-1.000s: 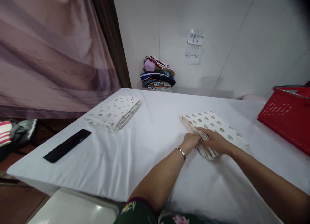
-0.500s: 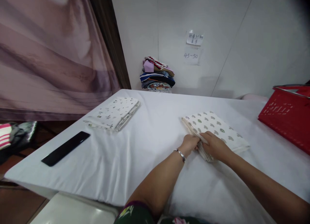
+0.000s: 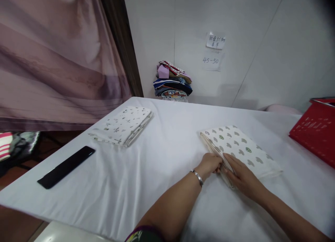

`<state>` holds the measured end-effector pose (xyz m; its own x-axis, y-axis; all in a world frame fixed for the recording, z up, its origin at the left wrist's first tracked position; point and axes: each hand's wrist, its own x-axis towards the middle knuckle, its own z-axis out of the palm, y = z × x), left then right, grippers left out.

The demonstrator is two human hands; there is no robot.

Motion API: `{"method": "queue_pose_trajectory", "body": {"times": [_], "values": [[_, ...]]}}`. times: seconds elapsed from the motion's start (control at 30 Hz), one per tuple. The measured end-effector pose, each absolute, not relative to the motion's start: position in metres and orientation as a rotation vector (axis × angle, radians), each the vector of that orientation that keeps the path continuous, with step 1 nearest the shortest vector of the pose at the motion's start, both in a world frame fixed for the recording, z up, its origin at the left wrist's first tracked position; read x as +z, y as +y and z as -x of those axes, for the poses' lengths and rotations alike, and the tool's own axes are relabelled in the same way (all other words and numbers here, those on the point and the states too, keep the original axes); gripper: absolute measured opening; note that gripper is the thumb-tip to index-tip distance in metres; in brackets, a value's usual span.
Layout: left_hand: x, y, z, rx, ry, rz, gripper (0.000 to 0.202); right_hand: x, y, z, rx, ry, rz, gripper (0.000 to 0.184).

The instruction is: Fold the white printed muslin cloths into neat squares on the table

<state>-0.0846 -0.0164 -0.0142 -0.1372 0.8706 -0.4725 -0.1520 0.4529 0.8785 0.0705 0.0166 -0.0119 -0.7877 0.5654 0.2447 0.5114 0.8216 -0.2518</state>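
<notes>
A folded white cloth with grey and green motifs (image 3: 240, 149) lies on the white table (image 3: 162, 158), right of centre. My left hand (image 3: 210, 164), with a silver bracelet at the wrist, is curled and pinches the cloth's near left edge. My right hand (image 3: 240, 174) lies flat on the cloth's near corner, fingers stretched out and pressing down. The two hands touch each other at that edge.
A second folded white cloth with small prints (image 3: 124, 125) lies at the far left of the table. A black flat device (image 3: 66, 166) rests near the left edge. A red basket (image 3: 316, 128) stands at the right. A pile of coloured clothes (image 3: 172, 79) sits by the wall.
My right hand has flattened and slid down along the cloth's near edge. The view has shifted slightly, so everything sits lower and more to the right.
</notes>
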Motion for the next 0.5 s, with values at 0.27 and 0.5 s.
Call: {"method": "queue_pose_trajectory", "body": {"times": [0.27, 0.5], "values": [[-0.002, -0.018, 0.098, 0.944, 1.282, -0.513, 0.023, -0.040, 0.008, -0.070, -0.204, -2.652, 0.655, 0.070], [-0.006, -0.020, 0.094, 0.926, 1.437, -0.712, 0.034, -0.046, 0.003, -0.067, -0.375, -2.667, 0.632, 0.076]]}}
